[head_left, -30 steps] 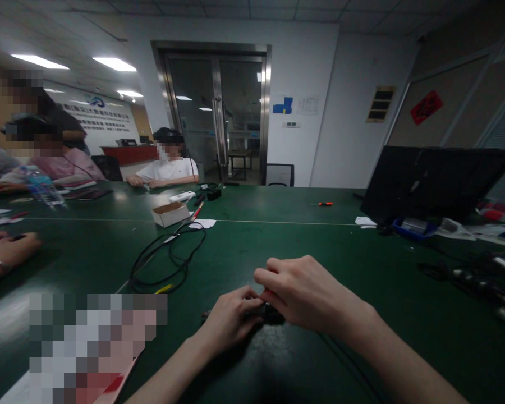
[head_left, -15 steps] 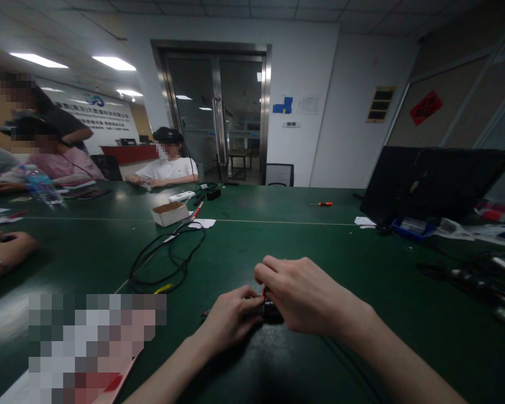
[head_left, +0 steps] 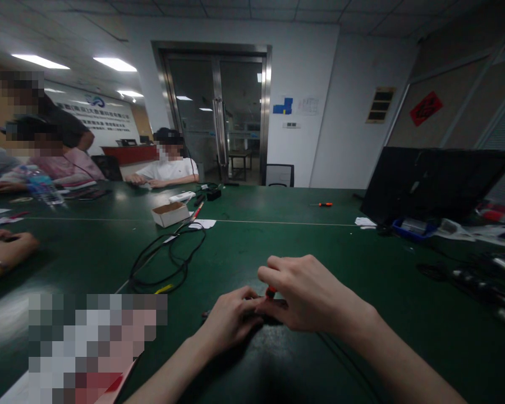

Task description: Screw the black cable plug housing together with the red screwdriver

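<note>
My right hand [head_left: 298, 292] is closed around a small red-orange and black tool [head_left: 271, 292], seen only in part between its fingers. Close against it on the left, my left hand [head_left: 233, 315] has its fingers closed on a small dark object [head_left: 273, 321] resting low over the green table [head_left: 320, 252]. Most of that dark object is covered by my fingers, so its shape cannot be made out. A thin dark cable [head_left: 345, 359] runs from beneath my right hand toward the front edge.
A looped black cable [head_left: 185, 258] and an open white box [head_left: 170, 215] lie left of centre. An orange screwdriver [head_left: 325, 205] lies farther back. A black monitor [head_left: 433, 182] stands at right. Another person's hands [head_left: 12, 249] are at far left; several people sit or stand beyond.
My right hand has shifted slightly, and its thumb now reaches toward my left fingertips, covering more of the dark object. More of the red-orange tool shows. My left hand has hardly moved.
</note>
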The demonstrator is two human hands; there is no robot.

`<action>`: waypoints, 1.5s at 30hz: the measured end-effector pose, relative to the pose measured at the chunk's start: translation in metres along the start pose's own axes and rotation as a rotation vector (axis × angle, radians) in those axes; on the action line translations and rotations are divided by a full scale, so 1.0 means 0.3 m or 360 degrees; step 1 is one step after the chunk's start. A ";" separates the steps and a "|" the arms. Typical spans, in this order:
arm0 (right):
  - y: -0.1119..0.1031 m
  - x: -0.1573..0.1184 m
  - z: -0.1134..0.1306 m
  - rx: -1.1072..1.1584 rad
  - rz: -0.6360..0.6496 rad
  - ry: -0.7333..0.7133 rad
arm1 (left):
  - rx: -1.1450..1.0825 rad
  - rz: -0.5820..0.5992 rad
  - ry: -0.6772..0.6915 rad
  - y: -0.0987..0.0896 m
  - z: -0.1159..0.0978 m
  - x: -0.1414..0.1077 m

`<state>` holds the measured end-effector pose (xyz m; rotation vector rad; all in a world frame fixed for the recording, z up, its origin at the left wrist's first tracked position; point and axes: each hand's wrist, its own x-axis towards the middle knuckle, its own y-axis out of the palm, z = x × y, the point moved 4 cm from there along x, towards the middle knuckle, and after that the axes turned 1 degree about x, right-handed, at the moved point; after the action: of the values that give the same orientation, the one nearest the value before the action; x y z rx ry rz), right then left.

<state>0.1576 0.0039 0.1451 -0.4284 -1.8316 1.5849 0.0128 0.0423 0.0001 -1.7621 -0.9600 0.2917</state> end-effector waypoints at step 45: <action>0.001 -0.004 0.020 0.0145 0.0115 -0.0082 | 0.0067 0.0015 0.0007 -0.024 -0.024 0.006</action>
<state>0.1543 -0.0011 0.1443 -0.4197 -1.7915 1.7356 0.0150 0.0395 0.0097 -1.7288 -0.9366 0.3119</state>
